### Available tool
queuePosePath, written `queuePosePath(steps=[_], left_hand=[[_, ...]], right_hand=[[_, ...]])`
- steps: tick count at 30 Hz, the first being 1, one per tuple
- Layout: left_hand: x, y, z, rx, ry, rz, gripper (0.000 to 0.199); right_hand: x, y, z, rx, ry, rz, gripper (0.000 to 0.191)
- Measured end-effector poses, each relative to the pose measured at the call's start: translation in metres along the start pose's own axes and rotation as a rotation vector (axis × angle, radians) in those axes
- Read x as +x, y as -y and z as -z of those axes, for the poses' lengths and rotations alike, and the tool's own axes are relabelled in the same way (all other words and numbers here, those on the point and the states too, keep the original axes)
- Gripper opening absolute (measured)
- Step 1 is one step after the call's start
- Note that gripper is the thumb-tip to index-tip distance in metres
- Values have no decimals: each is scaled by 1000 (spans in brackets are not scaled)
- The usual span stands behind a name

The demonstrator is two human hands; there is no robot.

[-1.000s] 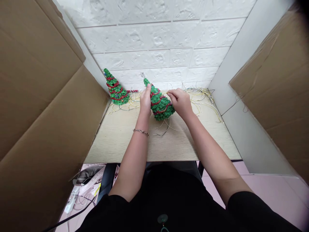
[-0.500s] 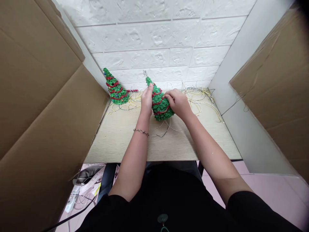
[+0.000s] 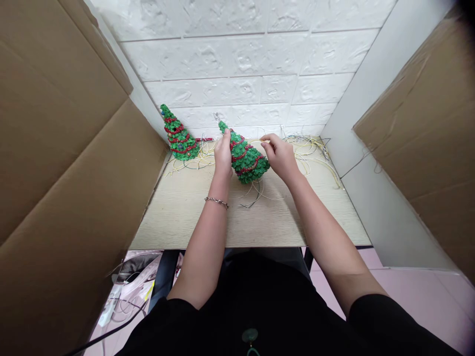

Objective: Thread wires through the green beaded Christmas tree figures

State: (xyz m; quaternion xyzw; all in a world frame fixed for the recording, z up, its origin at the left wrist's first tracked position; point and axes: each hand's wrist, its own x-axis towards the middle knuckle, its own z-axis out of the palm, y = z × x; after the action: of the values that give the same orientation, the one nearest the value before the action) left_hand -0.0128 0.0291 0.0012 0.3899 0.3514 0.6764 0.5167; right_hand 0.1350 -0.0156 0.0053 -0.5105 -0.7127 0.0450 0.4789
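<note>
A small green tree with red garlands (image 3: 245,157) leans to the left above the table. My left hand (image 3: 223,154) is wrapped round its upper left side. To the right of the tree, my right hand (image 3: 279,154) pinches a thin pale wire (image 3: 256,142) that runs towards the tree. Wire ends (image 3: 256,195) hang from the tree's base over the tabletop. A second green tree with red garlands (image 3: 180,138) stands upright at the back left.
Loose yellow and white wires (image 3: 315,148) lie along the back of the table (image 3: 200,222), below a white brick-patterned wall (image 3: 245,54). Cardboard (image 3: 74,163) rises at the left, and more cardboard (image 3: 423,128) hangs at the right. A red item (image 3: 205,139) lies behind.
My right hand has moved slightly right, away from the tree, with a wire now showing at its fingertips. The held tree has tilted further, its top shifting left.
</note>
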Motion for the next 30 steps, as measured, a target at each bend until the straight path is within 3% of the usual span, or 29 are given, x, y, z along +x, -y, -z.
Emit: queuePosePath(steps=[9, 16, 25, 30], left_hand=[[-7, -3, -5, 81, 62, -99, 32], [-10, -2, -10, 89, 79, -81, 30], [-11, -2, -11, 117, 96, -94, 31], [-8, -2, -6, 81, 86, -108, 34]], right_hand=[[-1, 5, 3, -21, -56, 71, 15], [-1, 10, -1, -5, 3, 124, 18], [1, 13, -2, -9, -2, 79, 17], [2, 13, 2, 50, 60, 80, 19]])
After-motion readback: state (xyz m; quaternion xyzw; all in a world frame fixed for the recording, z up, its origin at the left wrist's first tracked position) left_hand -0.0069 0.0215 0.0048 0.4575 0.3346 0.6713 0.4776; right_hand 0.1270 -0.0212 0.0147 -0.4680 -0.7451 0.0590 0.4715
